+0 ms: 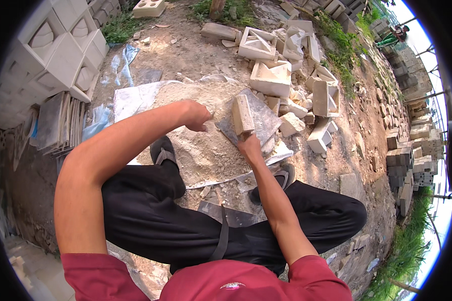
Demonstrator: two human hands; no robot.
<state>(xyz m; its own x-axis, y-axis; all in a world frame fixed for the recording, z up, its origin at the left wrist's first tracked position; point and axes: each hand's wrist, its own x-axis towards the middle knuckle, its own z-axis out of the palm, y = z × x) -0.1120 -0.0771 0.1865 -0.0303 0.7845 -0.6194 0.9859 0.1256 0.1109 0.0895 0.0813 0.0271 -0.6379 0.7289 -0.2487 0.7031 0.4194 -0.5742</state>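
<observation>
My right hand (249, 145) is closed round the near end of a pale, dusty block-shaped tool (242, 113), whose exact kind I cannot make out. The tool is over a flat grey slab (268, 123) with a dusty surface. My left hand (197, 116) hangs over a heap of pale sand-like powder (201, 153), its fingers bent and a little apart, with nothing visible in them. Under the powder lies a white sheet (135, 100), its edges showing at the left and front.
Broken pale hollow blocks (271, 78) lie in a pile beyond the slab. Patterned blocks (60, 50) are stacked at the left, beside upright thin boards (63, 120). Another dark slab (228, 214) lies between my legs. At far right, a person (397, 35) is near more stacked blocks (419, 160).
</observation>
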